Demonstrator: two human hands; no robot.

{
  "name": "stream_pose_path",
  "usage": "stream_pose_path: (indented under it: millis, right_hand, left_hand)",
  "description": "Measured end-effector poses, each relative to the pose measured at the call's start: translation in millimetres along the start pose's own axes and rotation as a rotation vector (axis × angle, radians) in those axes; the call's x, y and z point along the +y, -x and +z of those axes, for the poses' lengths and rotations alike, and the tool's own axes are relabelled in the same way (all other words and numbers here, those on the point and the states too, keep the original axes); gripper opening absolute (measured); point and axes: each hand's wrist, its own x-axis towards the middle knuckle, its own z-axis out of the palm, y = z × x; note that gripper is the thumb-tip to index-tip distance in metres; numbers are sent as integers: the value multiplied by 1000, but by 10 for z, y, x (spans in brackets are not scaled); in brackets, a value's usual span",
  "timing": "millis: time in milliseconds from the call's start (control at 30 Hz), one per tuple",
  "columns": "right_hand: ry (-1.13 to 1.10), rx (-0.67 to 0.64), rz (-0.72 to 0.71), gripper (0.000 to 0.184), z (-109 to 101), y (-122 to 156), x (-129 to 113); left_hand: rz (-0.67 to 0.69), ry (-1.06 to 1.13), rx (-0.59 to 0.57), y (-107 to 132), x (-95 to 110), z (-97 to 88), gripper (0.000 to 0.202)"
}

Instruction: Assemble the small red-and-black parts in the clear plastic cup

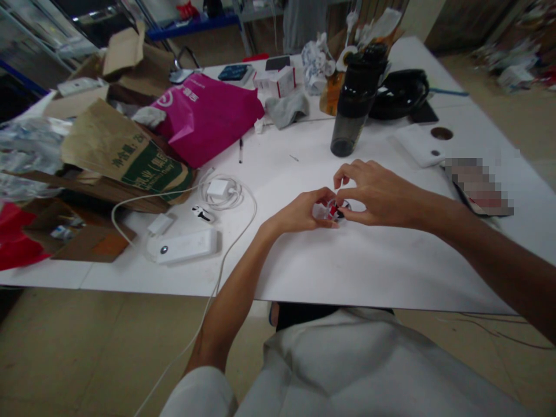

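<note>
Left hand (304,214) is pinching small red-and-white part (333,211), possibly a clip | right hand (376,194) is gripping it too, fingertips closed | wrists are resting near table (347,272) front edge, likely for support.

White table (347,272) is carrying clutter. Dark bottle (357,101) is standing upright on it and serving as landmark. Left of the bottle, a grey cloth (286,109), a magenta bag (208,116) and a pen (240,150) are lying. Further left and nearer, a coiled white cable (226,200) and a white box (185,246) are lying. Right of it, a black rounded object (402,92) is sitting. Just in front of it, left hand (304,213) and right hand (373,194) are resting, pinching a small red-and-white piece (333,211).
</note>
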Motion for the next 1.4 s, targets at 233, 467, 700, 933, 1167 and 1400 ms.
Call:
stream_pose_path:
  millis: [233, 467, 700, 933, 1167, 1400]
  right_hand:
    - [-131, 24, 41, 17, -36, 8, 49]
    - [-237, 24, 66, 13, -25, 16, 71]
    - [-268, 42, 56, 15, 81, 47, 105]
    - [-298, 34, 66, 15, 106, 42, 99]
    - [-311, 38, 88, 13, 98, 48, 104]
    - [-303, 58, 95, 13, 51, 50, 124]
  left_hand:
    - [33, 2, -3, -2, -26, 3, 50]
    - [43, 10, -5, -4, -22, 3, 48]
    - [2, -10, -11, -2, 0, -3, 48]
    - [21, -6, -9, -1, -3, -3, 47]
    - [42, 13, -2, 5, -15, 6, 48]
    - [34, 17, -9, -2, -6, 1, 47]
